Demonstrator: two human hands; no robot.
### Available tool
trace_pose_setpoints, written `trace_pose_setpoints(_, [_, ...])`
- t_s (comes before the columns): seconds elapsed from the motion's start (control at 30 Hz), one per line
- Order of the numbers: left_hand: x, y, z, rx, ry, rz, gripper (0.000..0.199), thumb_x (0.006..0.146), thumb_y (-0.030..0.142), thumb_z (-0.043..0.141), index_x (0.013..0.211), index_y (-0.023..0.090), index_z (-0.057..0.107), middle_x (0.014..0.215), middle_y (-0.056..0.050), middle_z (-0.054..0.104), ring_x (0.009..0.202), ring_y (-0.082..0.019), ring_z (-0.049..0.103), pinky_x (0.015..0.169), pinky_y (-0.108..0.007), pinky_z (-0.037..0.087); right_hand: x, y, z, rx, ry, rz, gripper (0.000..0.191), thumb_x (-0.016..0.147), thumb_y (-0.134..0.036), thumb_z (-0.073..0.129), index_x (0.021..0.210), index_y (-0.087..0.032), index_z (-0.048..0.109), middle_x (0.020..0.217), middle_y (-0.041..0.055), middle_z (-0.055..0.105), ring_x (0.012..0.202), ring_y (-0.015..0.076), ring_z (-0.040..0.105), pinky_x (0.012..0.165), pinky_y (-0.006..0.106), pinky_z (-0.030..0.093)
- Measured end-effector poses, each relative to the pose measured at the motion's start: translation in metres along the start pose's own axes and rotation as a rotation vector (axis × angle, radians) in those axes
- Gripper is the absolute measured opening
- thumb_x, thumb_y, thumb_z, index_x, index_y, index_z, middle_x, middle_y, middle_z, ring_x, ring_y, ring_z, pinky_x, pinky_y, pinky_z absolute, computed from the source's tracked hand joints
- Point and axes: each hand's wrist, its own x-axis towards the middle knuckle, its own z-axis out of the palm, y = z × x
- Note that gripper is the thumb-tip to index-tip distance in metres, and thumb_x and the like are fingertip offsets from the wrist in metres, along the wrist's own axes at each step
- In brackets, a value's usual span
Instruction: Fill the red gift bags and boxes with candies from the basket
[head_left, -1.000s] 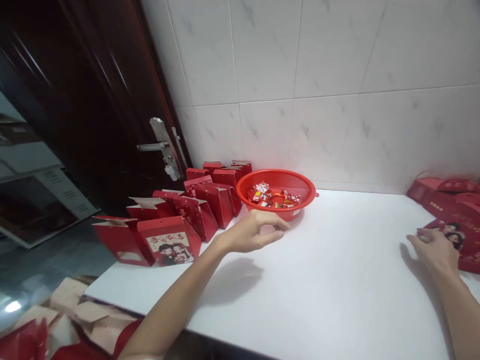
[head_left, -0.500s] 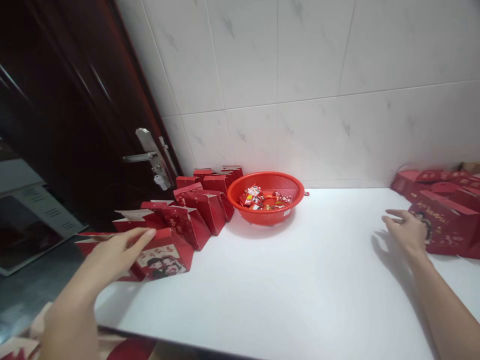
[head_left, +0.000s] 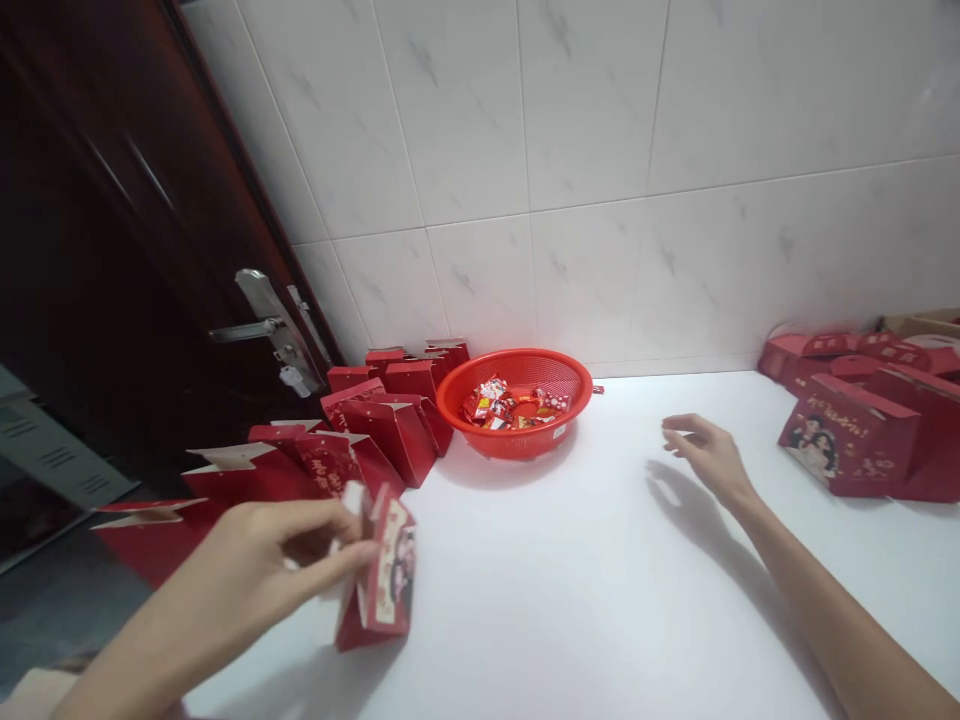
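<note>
Box [head_left: 394, 570] in front of and left of the basket [head_left: 495, 441], top pinched in the left hand [head_left: 262, 550], right hand [head_left: 711, 458] right of the basket, fingers loosely bent, slightly parted, grasping nothing, sweets [head_left: 491, 402] inside the basket.

My left hand [head_left: 277, 550] extends from the lower left, knuckles up, thumb and fingers drawn into a pinch; my right hand [head_left: 709, 455] hovers, fingers loosely curled, at the end of my outstretched bare right forearm [head_left: 817, 590].
</note>
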Motion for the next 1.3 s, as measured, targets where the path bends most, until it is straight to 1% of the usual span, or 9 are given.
trace_pose_setpoints(0.13, [0.040, 0.046, 0.026, -0.037, -0.164, 0.260, 0.022, 0.091, 0.037, 0.059, 0.087, 0.025, 0.077, 0.074, 0.001, 0.073, 0.061, -0.014, 0.062, 0.057, -0.020, 0.046, -0.028, -0.026, 0.036, 0.132, -0.370, -0.067, 0.043, 0.080, -0.053, 0.064, 0.103, -0.017, 0.064, 0.117, 0.0154, 0.067, 0.062, 0.0147, 0.062, 0.056, 0.032, 0.051])
trace_pose_setpoints(0.23, [0.075, 0.066, 0.052, 0.025, -0.149, 0.445, 0.027, 0.094, 0.026, 0.053, 0.079, 0.021, 0.075, 0.066, -0.001, 0.067, 0.059, -0.013, 0.057, 0.057, -0.022, 0.042, -0.046, -0.038, 0.051, 0.210, -0.633, -0.106, 0.052, 0.082, -0.052, 0.066, 0.122, -0.021, 0.059, 0.130, 0.0139, 0.061, 0.062, 0.0112, 0.057, 0.057, 0.030, 0.049])
trace_pose_setpoints(0.33, [0.102, 0.078, 0.074, 0.122, -0.131, 0.553, 0.025, 0.094, 0.017, 0.053, 0.082, 0.020, 0.075, 0.072, -0.001, 0.067, 0.062, -0.012, 0.058, 0.056, -0.023, 0.038, -0.052, -0.041, 0.053, 0.242, -0.780, -0.160, 0.055, 0.083, -0.048, 0.066, 0.131, -0.023, 0.055, 0.132, 0.0118, 0.060, 0.062, 0.0094, 0.051, 0.060, 0.028, 0.046])
trace_pose_setpoints(0.5, [0.126, 0.090, 0.092, 0.228, -0.066, 0.645, 0.028, 0.096, 0.017, 0.049, 0.087, 0.022, 0.075, 0.071, -0.001, 0.064, 0.060, -0.011, 0.053, 0.054, -0.023, 0.032, -0.049, -0.044, 0.044, 0.253, -0.814, -0.192, 0.044, 0.088, -0.048, 0.062, 0.124, -0.023, 0.063, 0.112, 0.0059, 0.066, 0.062, 0.0102, 0.043, 0.059, 0.027, 0.038])
trace_pose_setpoints(0.6, [0.135, 0.092, 0.097, 0.125, -0.071, 0.690, 0.027, 0.098, 0.021, 0.050, 0.088, 0.021, 0.075, 0.074, -0.002, 0.066, 0.063, -0.012, 0.055, 0.055, -0.023, 0.034, -0.051, -0.044, 0.045, 0.266, -0.826, -0.163, 0.049, 0.081, -0.051, 0.071, 0.119, -0.023, 0.062, 0.110, 0.0043, 0.063, 0.064, 0.0104, 0.046, 0.058, 0.026, 0.039])
trace_pose_setpoints(0.8, [0.159, 0.082, 0.102, -0.335, -0.323, 0.665, 0.016, 0.092, 0.020, 0.060, 0.092, 0.019, 0.076, 0.079, -0.003, 0.073, 0.070, -0.013, 0.062, 0.066, -0.025, 0.048, -0.060, -0.031, 0.058, 0.218, -0.723, -0.093, 0.066, 0.076, -0.049, 0.078, 0.129, -0.026, 0.048, 0.108, 0.0041, 0.062, 0.063, 0.0111, 0.052, 0.057, 0.026, 0.044])
trace_pose_setpoints(0.9, [0.174, 0.072, 0.106, -0.490, -0.459, 0.619, 0.015, 0.089, 0.026, 0.065, 0.094, 0.019, 0.077, 0.086, -0.005, 0.076, 0.077, -0.015, 0.065, 0.071, -0.026, 0.052, -0.061, -0.024, 0.061, 0.211, -0.669, -0.084, 0.071, 0.076, -0.049, 0.079, 0.134, -0.025, 0.045, 0.111, 0.0064, 0.065, 0.075, 0.0161, 0.060, 0.065, 0.029, 0.051])
trace_pose_setpoints(1.07, [0.190, 0.059, 0.117, -0.590, -0.614, 0.578, 0.022, 0.092, 0.031, 0.062, 0.102, 0.018, 0.077, 0.093, -0.007, 0.076, 0.085, -0.016, 0.067, 0.076, -0.028, 0.054, -0.063, -0.022, 0.065, 0.277, -0.754, -0.101, 0.048, 0.081, -0.047, 0.075, 0.118, -0.021, 0.061, 0.115, 0.0096, 0.069, 0.102, 0.0268, 0.066, 0.085, 0.038, 0.056])
trace_pose_setpoints(1.3, [0.197, 0.049, 0.112, -0.630, -0.741, 0.591, 0.031, 0.094, 0.041, 0.061, 0.116, 0.023, 0.075, 0.109, -0.009, 0.075, 0.098, -0.020, 0.067, 0.086, -0.032, 0.054, -0.075, -0.018, 0.073, 0.424, -0.791, 0.007, 0.062, 0.080, -0.051, 0.074, 0.133, -0.024, 0.057, 0.118, 0.0119, 0.071, 0.110, 0.0308, 0.067, 0.092, 0.045, 0.056])
